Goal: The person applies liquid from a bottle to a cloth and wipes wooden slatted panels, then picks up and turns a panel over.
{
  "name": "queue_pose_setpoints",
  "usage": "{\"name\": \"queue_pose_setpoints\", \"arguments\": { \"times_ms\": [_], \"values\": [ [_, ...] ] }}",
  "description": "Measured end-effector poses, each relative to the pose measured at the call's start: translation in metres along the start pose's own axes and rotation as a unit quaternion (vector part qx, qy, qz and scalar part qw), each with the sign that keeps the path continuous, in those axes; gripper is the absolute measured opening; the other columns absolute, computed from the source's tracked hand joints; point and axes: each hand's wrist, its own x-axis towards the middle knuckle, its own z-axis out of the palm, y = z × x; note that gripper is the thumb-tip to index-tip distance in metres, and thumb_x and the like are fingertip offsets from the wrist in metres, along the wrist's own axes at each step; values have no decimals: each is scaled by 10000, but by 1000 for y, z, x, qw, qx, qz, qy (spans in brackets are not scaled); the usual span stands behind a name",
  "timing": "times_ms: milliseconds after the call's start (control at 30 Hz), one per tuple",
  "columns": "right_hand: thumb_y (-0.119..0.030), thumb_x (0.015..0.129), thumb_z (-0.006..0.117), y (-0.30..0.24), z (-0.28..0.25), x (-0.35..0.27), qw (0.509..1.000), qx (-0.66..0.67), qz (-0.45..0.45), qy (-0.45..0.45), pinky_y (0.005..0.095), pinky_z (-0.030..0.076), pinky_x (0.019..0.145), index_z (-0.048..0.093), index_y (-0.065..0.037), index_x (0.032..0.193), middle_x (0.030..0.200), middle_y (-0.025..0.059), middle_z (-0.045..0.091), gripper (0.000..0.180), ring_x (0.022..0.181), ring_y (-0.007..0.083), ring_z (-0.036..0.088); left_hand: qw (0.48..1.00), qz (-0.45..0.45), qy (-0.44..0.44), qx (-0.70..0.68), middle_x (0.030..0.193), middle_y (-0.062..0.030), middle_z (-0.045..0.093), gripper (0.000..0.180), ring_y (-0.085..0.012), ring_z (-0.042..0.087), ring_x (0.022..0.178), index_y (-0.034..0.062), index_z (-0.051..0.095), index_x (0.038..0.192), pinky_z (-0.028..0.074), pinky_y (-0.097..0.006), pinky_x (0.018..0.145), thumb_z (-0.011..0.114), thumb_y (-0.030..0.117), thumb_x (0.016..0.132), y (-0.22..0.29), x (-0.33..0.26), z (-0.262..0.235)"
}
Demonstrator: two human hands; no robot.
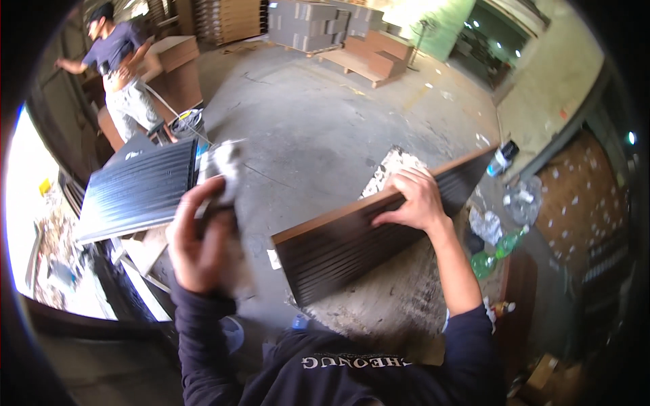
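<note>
My right hand (416, 199) grips the upper edge of a dark ribbed panel (338, 264), its thumb on the near face and its fingers over the far side. The panel stands on its long edge, tilted, with a smooth brown strip along the top. On the left, my left hand (200, 240) is raised off the panel and smeared by motion. Its fingers curl around a grey-white object (227, 166), too blurred to name. Beyond the panel, just past my right hand, lies a white, dark-speckled piece (395, 169).
Black ribbed panels (142, 186) lie at left, before a person (125, 61) and a bucket (187, 125). A dark-capped bottle (502, 159), a green bottle (511, 242) and crumpled plastic (486, 227) sit at right. Grey cartons (301, 27) and a loaded pallet (372, 57) stand far back.
</note>
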Motion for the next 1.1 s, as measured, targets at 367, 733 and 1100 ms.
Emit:
{"name": "queue_pose_setpoints", "arguments": {
  "times_ms": [367, 733, 1100],
  "values": [
    [-600, 460, 807, -6, 8, -13, 995, -92, 42, 12, 406, 369, 730, 513, -87, 805, 768, 82, 515, 684, 751, 300, 506, 921, -210, 18, -326, 896, -41, 651, 321, -113, 576, 882, -42, 644, 969, 436, -252, 824, 446, 210, 961, -170, -105, 103],
    [-488, 476, 838, 5, 5, -36, 994, -86, 65, 3, 410, 376, 790, 500, -70, 861, 823, 81, 509, 662, 823, 305, 502, 992, 27, -11, -120, 688, -160, 586, 290, -342, 591, 696, 27, 597, 764, 464, -395, 659, 464, 237, 913, -102, -41, 90],
    [-329, 518, 866, 4, 1, -46, 996, -63, 69, 6, 410, 401, 777, 495, -71, 876, 813, 82, 502, 576, 802, 303, 507, 977, 53, 159, -129, 750, -109, 539, 124, -281, 531, 713, 61, 600, 847, 431, -403, 632, 590, 184, 832, -99, -69, 105]
  ]
}}
